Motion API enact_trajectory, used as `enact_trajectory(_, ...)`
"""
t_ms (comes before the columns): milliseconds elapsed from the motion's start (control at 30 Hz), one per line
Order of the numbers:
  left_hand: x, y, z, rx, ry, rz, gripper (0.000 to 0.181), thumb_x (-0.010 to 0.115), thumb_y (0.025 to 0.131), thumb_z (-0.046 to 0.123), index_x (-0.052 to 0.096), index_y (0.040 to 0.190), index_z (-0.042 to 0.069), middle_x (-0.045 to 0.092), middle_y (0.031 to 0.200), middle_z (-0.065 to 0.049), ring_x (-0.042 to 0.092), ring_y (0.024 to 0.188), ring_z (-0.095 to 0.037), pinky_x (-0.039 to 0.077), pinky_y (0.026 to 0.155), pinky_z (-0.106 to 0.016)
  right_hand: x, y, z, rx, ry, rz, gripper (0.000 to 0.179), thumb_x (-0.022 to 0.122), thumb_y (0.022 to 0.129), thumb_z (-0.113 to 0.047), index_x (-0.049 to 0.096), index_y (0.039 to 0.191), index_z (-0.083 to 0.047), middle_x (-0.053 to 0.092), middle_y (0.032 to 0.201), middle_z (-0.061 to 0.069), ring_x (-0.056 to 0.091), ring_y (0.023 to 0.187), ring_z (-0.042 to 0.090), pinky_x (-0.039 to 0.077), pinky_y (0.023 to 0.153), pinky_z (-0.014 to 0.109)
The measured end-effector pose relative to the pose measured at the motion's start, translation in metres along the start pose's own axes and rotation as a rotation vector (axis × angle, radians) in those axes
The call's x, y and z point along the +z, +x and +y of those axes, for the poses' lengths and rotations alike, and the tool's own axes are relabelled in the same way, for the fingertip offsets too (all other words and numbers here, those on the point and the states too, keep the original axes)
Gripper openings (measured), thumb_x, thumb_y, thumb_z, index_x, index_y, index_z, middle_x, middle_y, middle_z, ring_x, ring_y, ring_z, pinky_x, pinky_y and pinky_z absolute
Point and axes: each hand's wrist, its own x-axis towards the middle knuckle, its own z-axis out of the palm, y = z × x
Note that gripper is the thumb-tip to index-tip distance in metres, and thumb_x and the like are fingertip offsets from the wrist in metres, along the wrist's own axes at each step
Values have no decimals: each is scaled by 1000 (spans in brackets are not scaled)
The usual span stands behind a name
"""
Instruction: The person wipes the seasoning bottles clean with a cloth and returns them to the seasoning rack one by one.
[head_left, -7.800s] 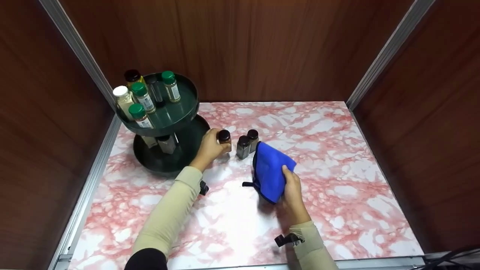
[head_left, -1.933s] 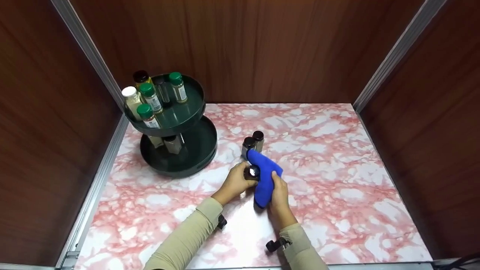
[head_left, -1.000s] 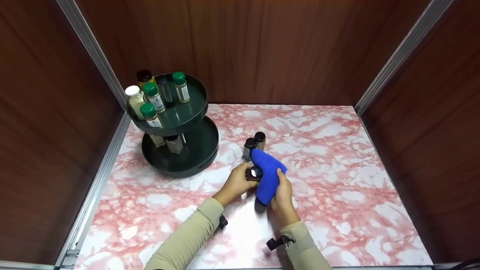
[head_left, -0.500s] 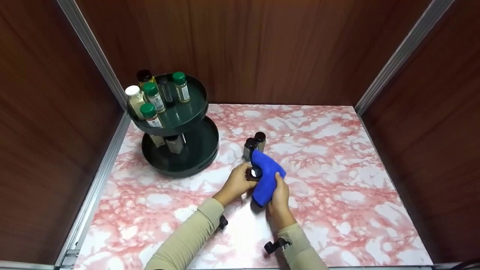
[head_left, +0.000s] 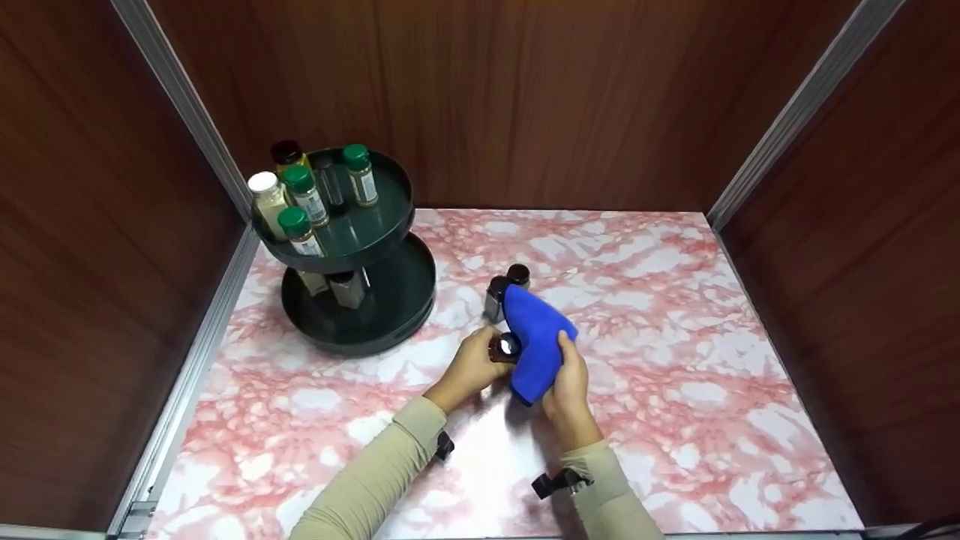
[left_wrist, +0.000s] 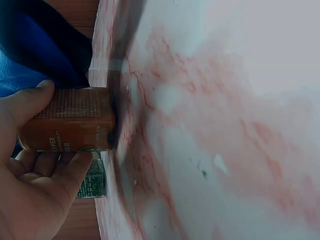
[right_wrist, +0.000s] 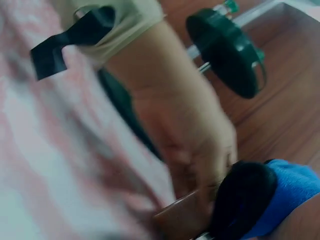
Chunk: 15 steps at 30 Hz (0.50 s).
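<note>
My left hand (head_left: pixel 474 364) grips a small square spice jar (left_wrist: pixel 75 120) with brownish-red contents and a dark shiny lid. Its label shows the word PEPPER in the left wrist view, and its base is close over the table. In my right hand (head_left: pixel 568 382) is a blue cloth (head_left: pixel 540 337) with black edging, folded and bent against the jar's right side. The cloth hides part of the jar. Just behind the cloth stand two dark-lidded spice jars, one grey (head_left: pixel 493 301) and one farther back (head_left: pixel 519 275), both partly covered by it.
A dark green two-tier round rack (head_left: pixel 375 225) stands at the left. Its upper tier bears several bottles, some green-capped and one white-capped (head_left: pixel 266 195); jars sit on its lower tier. Brown wood-grain panels (head_left: pixel 562 105) enclose the pink marbled table (head_left: pixel 660 337).
Since the oldest frame, my left hand has brought the jar from beside the rack to the cloth. Over the last second the cloth shifts slightly down, then back up, along the jar.
</note>
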Motion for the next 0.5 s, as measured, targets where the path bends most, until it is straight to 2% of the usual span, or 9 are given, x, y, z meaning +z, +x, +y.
enact_trajectory(233,-2,0,2,1,15,2,51,85,73,11,62,117,-2,66,109,-17,61,99,-22,51,90,-36,-12,8,29,-10,-141,90,49,49,107,-35,54,133,7,75,99,3,71,93,15,57,86,30)
enact_trajectory(367,-2,-2,2,1,55,3,51,85,74,14,62,118,0,65,110,-15,61,100,-23,51,92,-38,-8,7,21,30,-142,83,51,49,106,-36,52,135,6,74,103,4,71,95,17,57,87,31)
enact_trajectory(500,-1,-1,3,14,73,2,51,86,75,16,63,117,1,66,111,-15,60,101,-22,51,93,-38,1,2,2,42,-60,42,49,47,107,-33,48,141,3,72,109,5,70,99,17,56,90,32)
